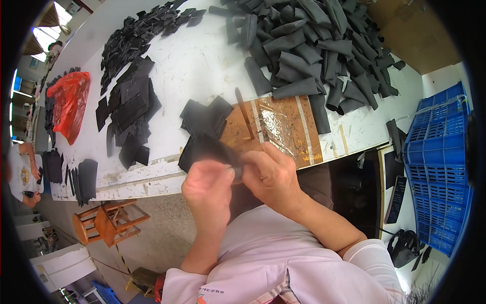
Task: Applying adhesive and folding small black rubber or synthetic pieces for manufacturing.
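Black cloth piece (202, 149) sits in both hands, just above the near edge of the white table (197, 61). The left hand (208, 190) pinches its lower edge with bent fingers. The right hand (271, 175) grips the other side, fingers curled tight on it. Both hands look a bit blurry.

Just behind the hands lies a brown board (283, 126) with shiny clear tape on it. A thin brown stick (244, 114) rests on the board. A small stack of flat black pieces (205, 116) sits beside the board, on its left. More flat black pieces (129, 109) lie farther left. A big pile of rolled grey-black pieces (314, 45) fills the far right of the table. A red bag (70, 104) lies at the far left. A blue crate (438, 167) stands on the right. A wooden stool (109, 220) stands on the floor below the table.
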Motion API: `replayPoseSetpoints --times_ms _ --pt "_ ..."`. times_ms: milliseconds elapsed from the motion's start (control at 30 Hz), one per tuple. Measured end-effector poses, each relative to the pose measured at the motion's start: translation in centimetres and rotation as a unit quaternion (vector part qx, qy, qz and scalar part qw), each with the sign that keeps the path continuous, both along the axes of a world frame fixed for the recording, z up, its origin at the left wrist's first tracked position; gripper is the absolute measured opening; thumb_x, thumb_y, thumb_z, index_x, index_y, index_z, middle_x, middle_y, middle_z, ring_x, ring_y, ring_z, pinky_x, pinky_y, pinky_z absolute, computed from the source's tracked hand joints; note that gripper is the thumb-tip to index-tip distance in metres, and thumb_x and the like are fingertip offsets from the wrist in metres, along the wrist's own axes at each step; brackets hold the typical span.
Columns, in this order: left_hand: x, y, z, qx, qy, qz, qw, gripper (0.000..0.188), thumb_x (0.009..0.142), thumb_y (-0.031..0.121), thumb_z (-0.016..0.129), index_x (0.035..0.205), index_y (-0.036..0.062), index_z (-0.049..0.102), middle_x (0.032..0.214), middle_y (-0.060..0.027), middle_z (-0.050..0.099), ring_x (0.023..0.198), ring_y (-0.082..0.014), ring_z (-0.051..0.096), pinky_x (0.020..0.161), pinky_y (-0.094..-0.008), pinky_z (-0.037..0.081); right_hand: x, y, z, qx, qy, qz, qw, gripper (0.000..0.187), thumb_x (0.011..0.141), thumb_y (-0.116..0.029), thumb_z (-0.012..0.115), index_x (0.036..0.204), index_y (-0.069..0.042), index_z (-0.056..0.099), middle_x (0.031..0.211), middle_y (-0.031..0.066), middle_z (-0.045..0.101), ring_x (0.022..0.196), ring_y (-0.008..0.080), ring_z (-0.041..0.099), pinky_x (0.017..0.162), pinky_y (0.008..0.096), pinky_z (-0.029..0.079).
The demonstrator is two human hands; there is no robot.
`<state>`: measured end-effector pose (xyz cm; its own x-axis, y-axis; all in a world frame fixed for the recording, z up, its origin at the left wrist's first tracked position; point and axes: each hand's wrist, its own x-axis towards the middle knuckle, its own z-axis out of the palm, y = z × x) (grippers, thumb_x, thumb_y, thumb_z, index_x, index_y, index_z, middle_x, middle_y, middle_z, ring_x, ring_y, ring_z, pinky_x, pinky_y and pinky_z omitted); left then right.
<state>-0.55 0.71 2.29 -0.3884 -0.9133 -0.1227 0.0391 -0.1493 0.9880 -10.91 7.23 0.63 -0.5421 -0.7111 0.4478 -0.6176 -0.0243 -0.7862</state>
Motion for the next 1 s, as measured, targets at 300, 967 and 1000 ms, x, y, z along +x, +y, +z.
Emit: replayPoseSetpoints --times_ms 300,967,1000 --pt "-0.3 -1.0 -1.1 0.091 0.049 -0.1 0.99 0.022 0.069 -0.008 0.053 0.09 -0.0012 0.051 0.075 -0.0049 0.054 0.046 -0.0022 0.039 0.037 -0.016 0.029 -1.5 0.9 -0.3 0.049 -0.721 0.221 0.655 0.007 0.078 -0.009 0.061 0.074 -0.005 0.057 0.065 -0.003 0.049 0.056 0.0082 0.042 0.051 0.0213 0.035" --pt "-0.8 0.5 1.2 -0.166 0.039 -0.14 0.975 0.026 0.079 -0.003 0.056 0.105 -0.0039 0.052 0.093 -0.0099 0.055 0.071 -0.0075 0.052 0.058 -0.0177 0.042 -3.0 0.3 2.8 -0.096 -0.462 0.253 0.844 0.009 0.084 -0.009 0.053 0.077 -0.002 0.052 0.088 0.0039 0.051 0.075 0.0083 0.047 0.066 0.0215 0.041" --pt "-1.4 0.7 0.8 -0.263 0.057 -0.103 0.958 0.022 0.08 -0.001 0.057 0.101 -0.0029 0.054 0.091 -0.0088 0.055 0.064 -0.0057 0.051 0.051 -0.0162 0.041 -3.2 0.3 3.3 -0.075 -0.415 0.224 0.879 0.01 0.084 -0.009 0.053 0.077 -0.002 0.052 0.086 0.0045 0.052 0.073 0.0086 0.048 0.064 0.0216 0.042"
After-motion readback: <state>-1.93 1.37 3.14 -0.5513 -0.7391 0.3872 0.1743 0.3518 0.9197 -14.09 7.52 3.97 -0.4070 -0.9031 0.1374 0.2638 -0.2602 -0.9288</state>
